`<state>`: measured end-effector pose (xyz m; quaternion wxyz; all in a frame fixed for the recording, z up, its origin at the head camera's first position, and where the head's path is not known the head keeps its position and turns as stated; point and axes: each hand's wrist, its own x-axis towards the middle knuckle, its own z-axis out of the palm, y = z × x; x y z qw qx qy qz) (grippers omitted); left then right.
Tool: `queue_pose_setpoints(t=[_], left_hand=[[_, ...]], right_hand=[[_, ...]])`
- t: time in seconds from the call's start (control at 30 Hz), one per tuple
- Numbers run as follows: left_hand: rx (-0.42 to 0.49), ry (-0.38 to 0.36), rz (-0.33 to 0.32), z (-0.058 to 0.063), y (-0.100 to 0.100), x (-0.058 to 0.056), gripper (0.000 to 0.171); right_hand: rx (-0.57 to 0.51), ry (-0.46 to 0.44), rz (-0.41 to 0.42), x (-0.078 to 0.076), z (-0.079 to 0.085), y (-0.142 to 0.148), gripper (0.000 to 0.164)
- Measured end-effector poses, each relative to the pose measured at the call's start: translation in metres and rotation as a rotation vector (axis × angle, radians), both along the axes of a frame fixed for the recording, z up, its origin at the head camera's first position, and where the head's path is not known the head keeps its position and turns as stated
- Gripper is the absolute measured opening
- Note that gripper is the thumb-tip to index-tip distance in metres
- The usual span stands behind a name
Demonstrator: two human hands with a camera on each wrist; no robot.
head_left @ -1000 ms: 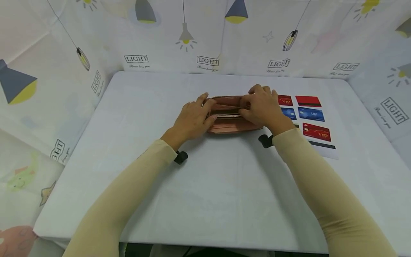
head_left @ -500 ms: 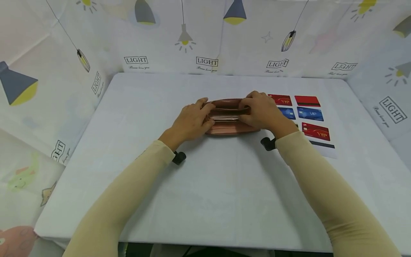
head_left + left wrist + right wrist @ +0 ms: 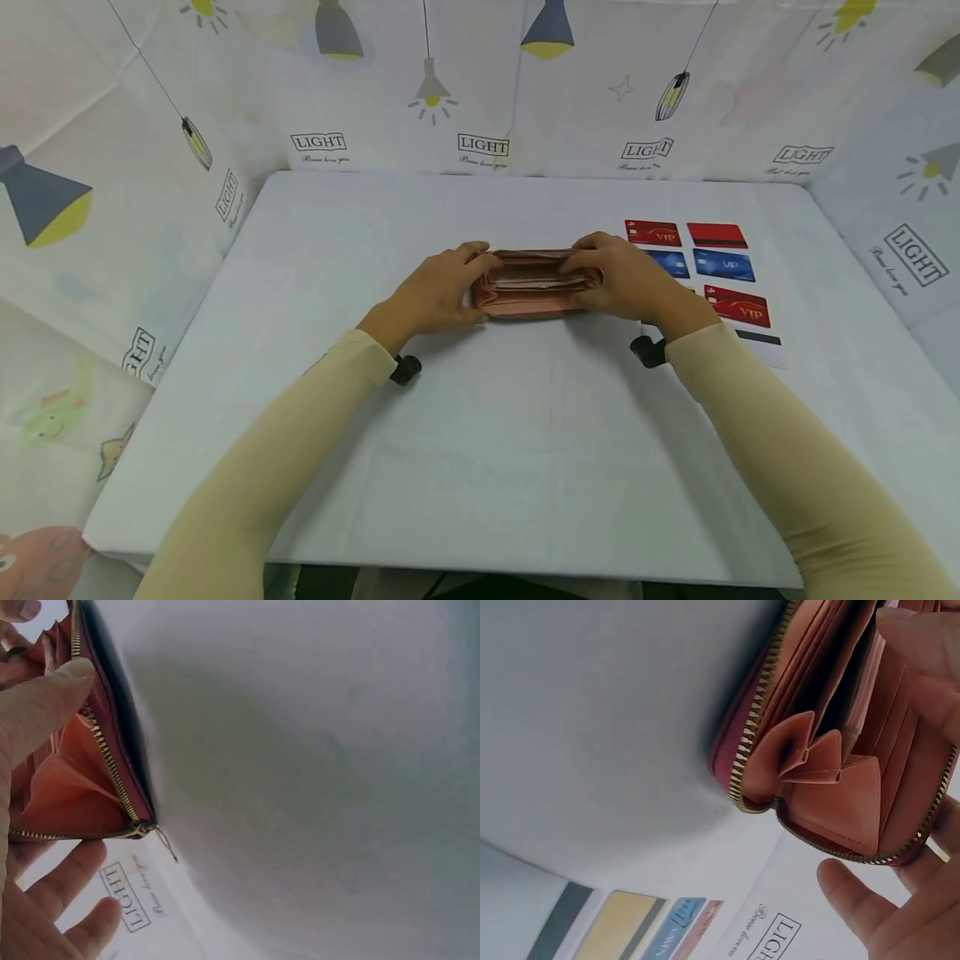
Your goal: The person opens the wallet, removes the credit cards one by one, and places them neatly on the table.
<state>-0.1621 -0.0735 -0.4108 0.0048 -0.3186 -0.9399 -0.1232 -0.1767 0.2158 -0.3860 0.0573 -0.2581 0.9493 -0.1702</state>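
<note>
A pink zip-around wallet stands unzipped on the white table, its pockets facing up. In the right wrist view, its gold zip teeth, folded side gussets and inner dividers show. My left hand holds the wallet's left end; in the left wrist view the thumb lies over the near zip edge, and other fingers spread past the end. At the right end my right hand holds the wallet, with fingertips in among the dividers and more fingers outside.
Cards lie in rows to the right: a red VIP card, a red striped card, blue cards, another red VIP card and a white card with a dark stripe. My right forearm partly covers them. A printed curtain hangs behind.
The wallet's far edge has come down and nearer to me. My left thumb has moved from inside to the near edge. Both hands have spread apart slightly, uncovering the far-left red VIP card.
</note>
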Motion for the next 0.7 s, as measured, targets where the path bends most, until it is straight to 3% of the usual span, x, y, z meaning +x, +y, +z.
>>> queue_pose_setpoints(t=[0.17, 0.4, 0.53, 0.7], left_hand=[[-0.093, 0.109, -0.019, -0.0051, 0.0020, 0.0000, 0.074], [-0.150, 0.256, -0.095, -0.0039, 0.0025, 0.0033, 0.052], [-0.159, 0.287, -0.118, -0.0025, 0.0023, 0.0045, 0.041], [-0.123, 0.259, -0.101, -0.0003, 0.0008, 0.0027, 0.027]], right_hand=[[-0.033, 0.024, 0.017, 0.0013, -0.0055, 0.0016, 0.020], [-0.024, 0.015, 0.016, 0.0016, -0.0090, 0.0013, 0.021], [-0.005, 0.007, 0.021, 0.0013, -0.0095, 0.0014, 0.025], [-0.011, 0.013, 0.019, 0.0013, -0.0078, 0.0026, 0.029]])
